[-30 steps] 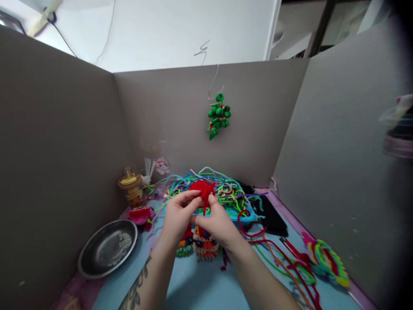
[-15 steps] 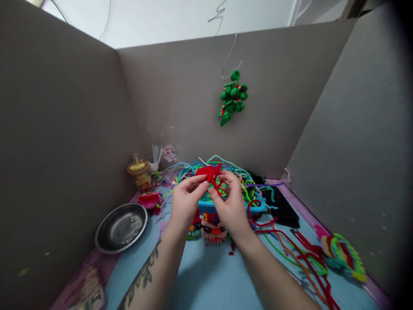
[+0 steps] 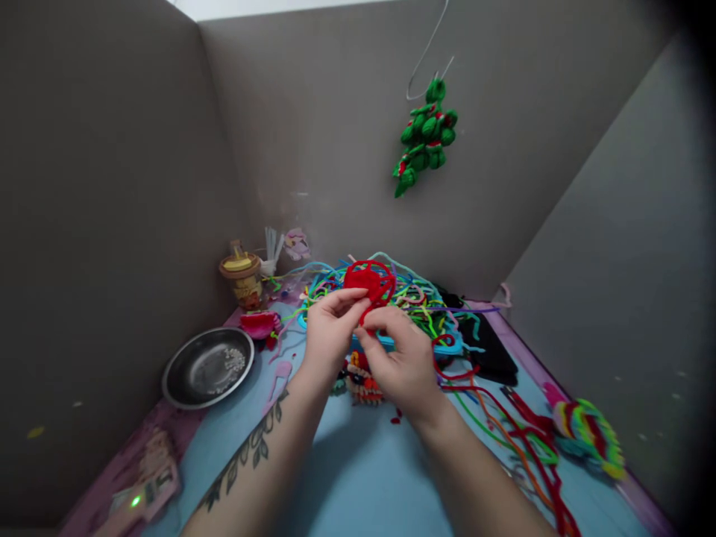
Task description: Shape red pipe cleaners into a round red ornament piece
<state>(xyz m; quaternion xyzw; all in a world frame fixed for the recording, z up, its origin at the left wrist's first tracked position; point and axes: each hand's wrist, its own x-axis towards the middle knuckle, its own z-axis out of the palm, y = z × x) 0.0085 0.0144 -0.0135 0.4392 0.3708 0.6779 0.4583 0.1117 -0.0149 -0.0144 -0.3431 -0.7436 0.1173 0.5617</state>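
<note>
A red piece of bent pipe cleaner (image 3: 362, 279), with a filled part and an open loop at its right, is held up in front of me. My left hand (image 3: 334, 326) pinches its lower edge between thumb and fingers. Close by, my right hand (image 3: 403, 363) has thumb and forefinger closed on the lower red strand of the same piece. Behind both hands lies a blue tray (image 3: 456, 347) heaped with colourful pipe cleaners (image 3: 430, 317). Below them, partly covered by my right hand, sits a small figure of beige and orange pipe cleaner (image 3: 363, 384).
At left stand a metal bowl (image 3: 184, 377) with small pale bits and a brown cup (image 3: 246, 282). Loose red and orange pipe cleaners (image 3: 523, 440) and a multicoloured piece (image 3: 593, 440) lie right, near a black flat object (image 3: 495, 350). A green ornament (image 3: 428, 134) hangs on the grey panel.
The red piece has turned, and its loop now stands open above my fingers. My right hand has shifted lower on it, with its fingers curled in. The view has tilted down.
</note>
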